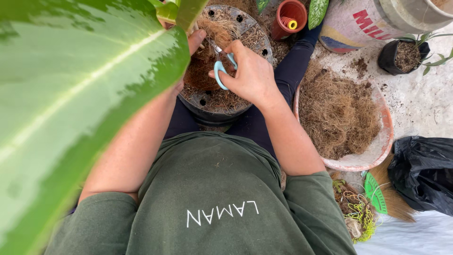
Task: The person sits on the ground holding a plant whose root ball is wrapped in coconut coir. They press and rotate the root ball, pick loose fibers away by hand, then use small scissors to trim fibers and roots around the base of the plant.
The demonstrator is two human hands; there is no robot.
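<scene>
The right hand [252,75] is clenched around the light blue handles of a pair of scissors [222,66], blades pointing toward 11 o'clock into a clump of brown fibre [207,61]. The clump sits in a black pot [245,28] in the person's lap. The left hand [196,40], at 9 o'clock of the scissors, touches the clump; a big green leaf [80,94] hides most of it, so I cannot tell its grip. A basin [377,146] of loose fibre lies at 3 o'clock
</scene>
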